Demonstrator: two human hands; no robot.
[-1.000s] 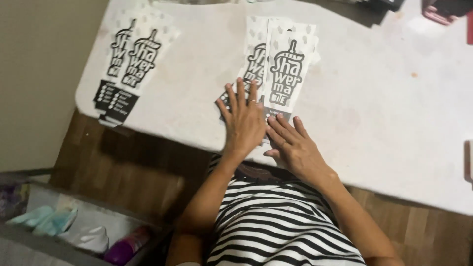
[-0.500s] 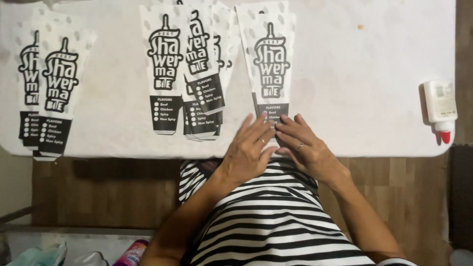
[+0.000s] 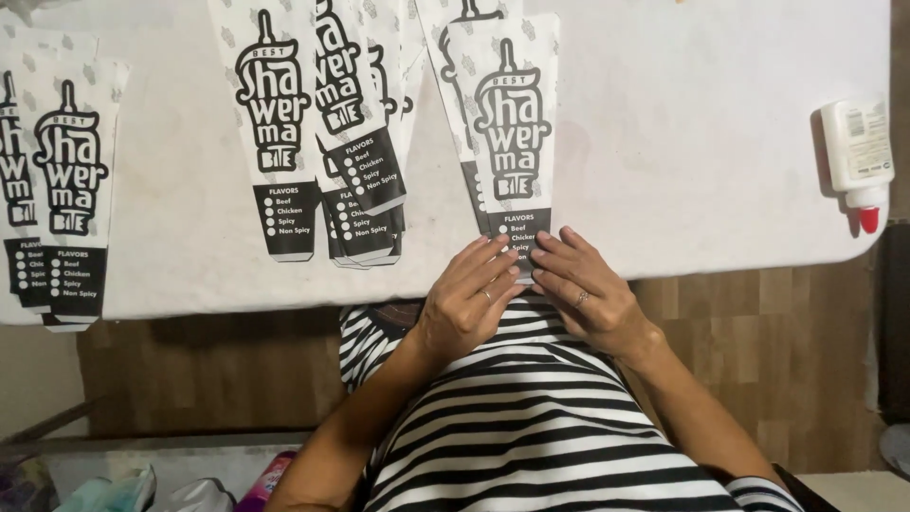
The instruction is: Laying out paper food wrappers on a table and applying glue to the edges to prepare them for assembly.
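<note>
Both hands press flat on the bottom end of a printed paper sleeve (image 3: 507, 142) at the table (image 3: 682, 142) edge, left hand (image 3: 469, 303) and right hand (image 3: 588, 294) open, gripping nothing; finished-looking sleeves lie in a middle pile (image 3: 365, 142) and a left pile (image 3: 62, 209); a glue bottle (image 3: 856, 156) rests well apart.

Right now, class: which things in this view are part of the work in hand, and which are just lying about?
In hand:
- left hand and right hand, fingertips pressing the lower end of the printed paper sleeve

Lying about:
- fanned pile of sleeves
- sleeves at the table's left edge
- white glue bottle with red cap
- white table
</note>
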